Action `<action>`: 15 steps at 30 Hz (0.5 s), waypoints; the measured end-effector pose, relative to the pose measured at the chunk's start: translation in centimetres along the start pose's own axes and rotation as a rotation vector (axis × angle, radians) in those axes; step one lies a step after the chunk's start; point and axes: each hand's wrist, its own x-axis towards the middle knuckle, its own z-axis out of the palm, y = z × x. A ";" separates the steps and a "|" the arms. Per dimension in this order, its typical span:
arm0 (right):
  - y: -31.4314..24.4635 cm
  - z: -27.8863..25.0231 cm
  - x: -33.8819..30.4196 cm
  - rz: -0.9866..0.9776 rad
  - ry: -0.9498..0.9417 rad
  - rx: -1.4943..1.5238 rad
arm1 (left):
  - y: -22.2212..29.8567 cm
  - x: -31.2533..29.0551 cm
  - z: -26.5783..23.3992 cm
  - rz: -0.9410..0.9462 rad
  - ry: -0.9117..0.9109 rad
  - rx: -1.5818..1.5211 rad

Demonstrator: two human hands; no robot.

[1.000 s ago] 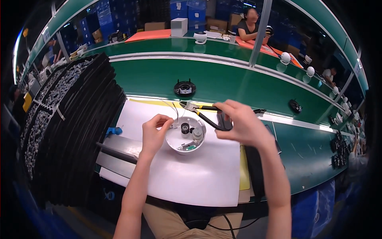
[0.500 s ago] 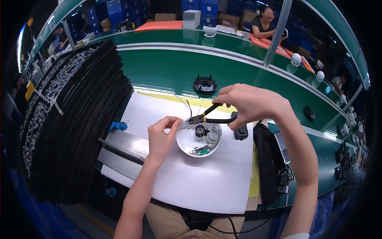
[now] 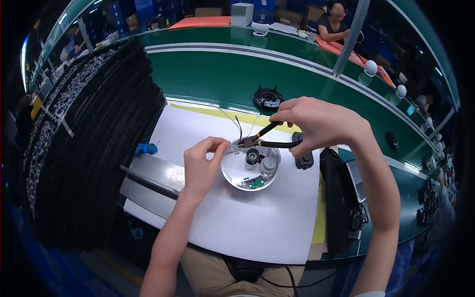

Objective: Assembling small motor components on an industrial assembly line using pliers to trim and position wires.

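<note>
A round white camera housing (image 3: 237, 176) lies open side up in front of me, with a black lens, a silvery round part and a small green board inside. In my right hand (image 3: 329, 123) are black diagonal cutters (image 3: 269, 143) with yellow bands, handles spread apart. Their jaws reach over the housing's far-left rim. My left hand (image 3: 202, 163) pinches its thumb and forefinger together at that same rim, close to the jaw tips; whatever is between them is too small to make out. Thin black and white wires (image 3: 239, 126) rise behind the jaws from the housing's far side.
Stacked black trays (image 3: 114, 148) tower at the left beside a metal plate (image 3: 153, 173). A black ring-shaped part (image 3: 268, 99) sits on the green bench beyond the white sheet (image 3: 257, 232). A black device (image 3: 304, 158) stands right of the housing. One co-worker (image 3: 334, 24) sits across.
The whole view has shifted slightly, so bench and housing appear a little higher and further right. Both hands keep about the same pose at the housing's rim.
</note>
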 end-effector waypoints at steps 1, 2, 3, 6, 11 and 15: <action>0.0 0.1 0.1 -0.005 -0.003 0.004 | 0.0 0.0 -0.1 -0.002 0.002 0.004; 0.0 0.1 0.0 -0.034 0.023 -0.007 | 0.1 0.0 0.0 -0.001 0.001 0.002; 0.0 0.2 -0.1 -0.064 0.048 -0.018 | 0.1 0.0 0.1 -0.002 -0.002 -0.001; -0.4 0.0 0.1 -0.045 0.010 -0.011 | 0.1 0.0 0.1 0.008 0.000 0.003; -0.3 0.1 0.0 -0.048 0.035 -0.009 | 0.0 0.0 0.1 0.015 -0.002 -0.003; -0.1 0.1 -0.2 -0.047 0.064 -0.019 | 0.1 0.0 0.1 0.001 -0.007 0.003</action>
